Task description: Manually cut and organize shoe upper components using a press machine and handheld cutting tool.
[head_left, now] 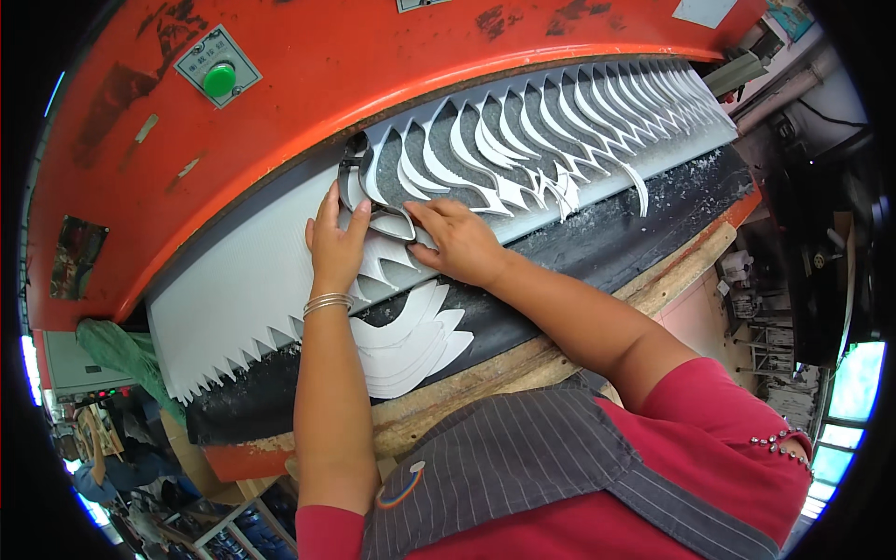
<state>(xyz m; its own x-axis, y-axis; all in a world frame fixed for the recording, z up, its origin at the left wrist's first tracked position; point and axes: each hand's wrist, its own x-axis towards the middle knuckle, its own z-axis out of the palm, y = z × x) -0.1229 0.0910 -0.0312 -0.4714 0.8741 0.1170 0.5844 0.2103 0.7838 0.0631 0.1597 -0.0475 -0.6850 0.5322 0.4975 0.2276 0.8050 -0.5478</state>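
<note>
A curved metal cutting die [351,163] stands on a white layered sheet [233,280]. My left hand [334,247], with silver bangles at the wrist, grips the die's left side, fingers and thumb on its wall. From the right, my right hand [459,245] holds the die's near end with thumb and fingers. Rows of crescent-shaped gaps and thin white strips run to the right of the die. Close below my hands lies a pile of curved white cut pieces [401,355], overlapping on the black surface. The undersides of my fingers are partly hidden.
A red machine body [280,75] with a green push button [219,80] rises behind the sheet. Loose white scraps [564,191] hang over the sheet's near edge. A black mat [616,243] and a worn wooden edge [672,271] border the near side. Green fabric [121,350] hangs at left.
</note>
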